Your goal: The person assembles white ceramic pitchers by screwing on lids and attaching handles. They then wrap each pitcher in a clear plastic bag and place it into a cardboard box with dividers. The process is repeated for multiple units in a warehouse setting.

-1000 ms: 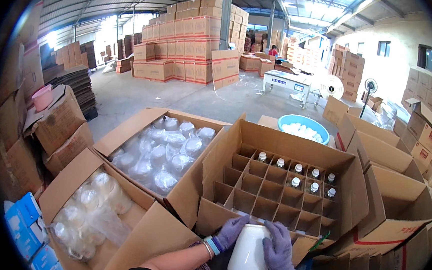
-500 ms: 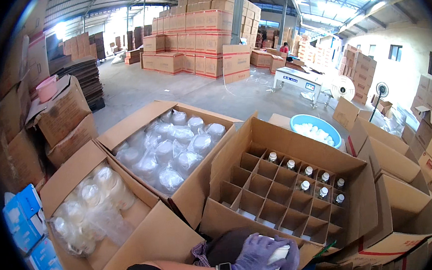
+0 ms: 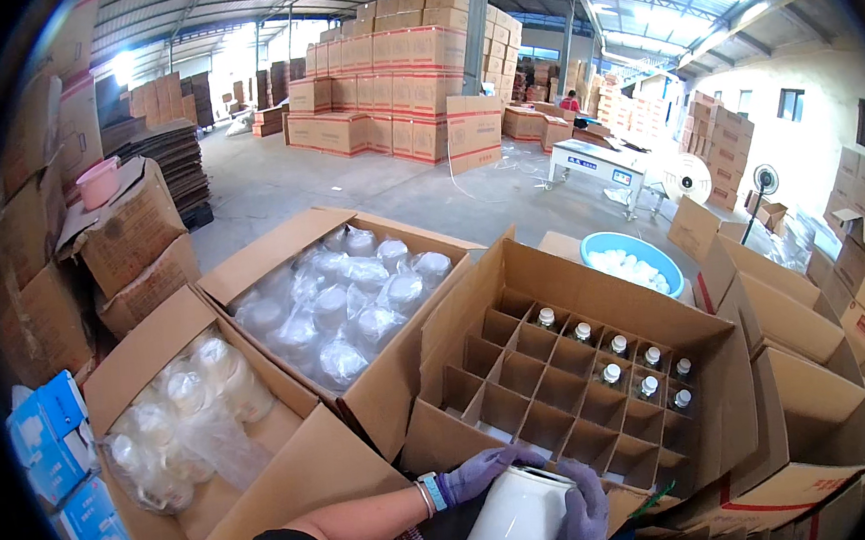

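A glossy white jar (image 3: pixel 513 521) is tilted between my gloved hands at the bottom centre, its open mouth with a dark rim facing away from me. My left hand (image 3: pixel 477 474), in a purple glove, has its fingers closed at the jar's rim. Along the jar's right side, my right hand (image 3: pixel 584 508) grips its wall, also gloved in purple. Just beyond the hands stands an open carton (image 3: pixel 594 289) with cardboard dividers. Several clear bottles with white caps (image 3: pixel 611 372) stand in cells toward its right half. What lies inside the jar is hidden.
Left of the divided carton is a box with bagged, rounded containers (image 3: pixel 331 304); another at far left holds bagged white containers (image 3: pixel 185 391). A blue basin (image 3: pixel 664 254) of white pieces sits behind. Open cartons (image 3: pixel 794 415) crowd the right. Stacked boxes (image 3: pixel 379 83) rise beyond.
The white jar has come into clear view, its mouth turned away from me. My hands were together over a white thing; now they are apart, the left moved up to the rim, the right at the side.
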`<state>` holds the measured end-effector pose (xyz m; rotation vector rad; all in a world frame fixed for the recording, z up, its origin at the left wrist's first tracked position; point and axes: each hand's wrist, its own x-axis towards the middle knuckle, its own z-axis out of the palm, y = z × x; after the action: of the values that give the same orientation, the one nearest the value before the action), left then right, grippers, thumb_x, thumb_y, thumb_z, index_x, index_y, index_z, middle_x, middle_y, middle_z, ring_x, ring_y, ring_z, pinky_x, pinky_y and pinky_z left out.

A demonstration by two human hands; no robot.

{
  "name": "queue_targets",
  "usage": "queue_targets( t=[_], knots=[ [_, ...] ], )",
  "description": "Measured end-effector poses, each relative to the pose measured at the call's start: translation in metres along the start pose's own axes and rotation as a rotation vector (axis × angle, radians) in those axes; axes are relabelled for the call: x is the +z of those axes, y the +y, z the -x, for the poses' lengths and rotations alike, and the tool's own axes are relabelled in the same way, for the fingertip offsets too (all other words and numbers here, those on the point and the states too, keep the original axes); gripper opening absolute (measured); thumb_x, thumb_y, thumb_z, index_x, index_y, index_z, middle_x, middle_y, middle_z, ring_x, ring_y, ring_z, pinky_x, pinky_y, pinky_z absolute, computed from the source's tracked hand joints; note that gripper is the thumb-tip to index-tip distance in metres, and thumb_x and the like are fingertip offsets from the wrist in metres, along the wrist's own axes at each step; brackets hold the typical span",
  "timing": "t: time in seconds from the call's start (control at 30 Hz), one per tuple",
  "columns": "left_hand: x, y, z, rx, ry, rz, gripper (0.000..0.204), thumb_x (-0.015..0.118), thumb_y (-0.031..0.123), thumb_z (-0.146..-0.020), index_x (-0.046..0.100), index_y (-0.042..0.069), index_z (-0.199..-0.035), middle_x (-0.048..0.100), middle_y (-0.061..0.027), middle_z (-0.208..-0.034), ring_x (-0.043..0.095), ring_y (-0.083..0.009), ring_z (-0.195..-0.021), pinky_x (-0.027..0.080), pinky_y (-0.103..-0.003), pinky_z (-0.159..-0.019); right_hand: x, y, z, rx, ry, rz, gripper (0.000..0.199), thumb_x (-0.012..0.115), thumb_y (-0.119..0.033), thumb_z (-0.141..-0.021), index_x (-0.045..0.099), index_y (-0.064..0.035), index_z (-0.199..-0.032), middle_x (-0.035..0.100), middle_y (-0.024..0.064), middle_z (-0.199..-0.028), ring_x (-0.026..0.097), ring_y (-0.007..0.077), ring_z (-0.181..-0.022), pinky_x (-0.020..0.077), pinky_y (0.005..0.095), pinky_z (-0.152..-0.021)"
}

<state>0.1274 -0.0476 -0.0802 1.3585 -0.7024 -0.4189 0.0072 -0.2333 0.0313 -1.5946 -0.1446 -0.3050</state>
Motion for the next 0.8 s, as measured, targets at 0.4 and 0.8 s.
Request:
queue_targets(
  t=[0.4, 0.8],
  knots=[
    [0.006, 0.02, -0.011, -0.027, -0.022, -0.102, 0.055, 0.053, 0.049, -0.103, 0.062, 0.003, -0.132, 0.063, -0.0109, -0.131, 0.056, -0.0204, -0.124, 0.04, -0.035, -0.109, -0.035, 0.096, -0.034, 0.235, -0.137, -0.166, 0.044, 0.047, -0.041, -0.102, 0.059, -0.0032, -0.121, 0.059, 0.0125, -0.124, 0.058, 0.0239, -0.112, 0.0458, 0.0364, -0.101],
    [-0.001, 0.101, -0.046, -0.164, 0.167, 0.754, 0.071, 0.044, 0.053, -0.105, 0.033, 0.003, -0.154, 0.051, -0.0144, -0.145, 0.055, -0.0249, -0.129, 0.046, -0.041, -0.111, -0.014, 0.028, -0.118, -0.823, -0.097, 0.621, 0.074, 0.083, -0.028, -0.073, 0.049, -0.012, -0.137, 0.037, 0.0196, -0.149, 0.04, 0.0391, -0.138, 0.0324, 0.0528, -0.116]
  ],
)
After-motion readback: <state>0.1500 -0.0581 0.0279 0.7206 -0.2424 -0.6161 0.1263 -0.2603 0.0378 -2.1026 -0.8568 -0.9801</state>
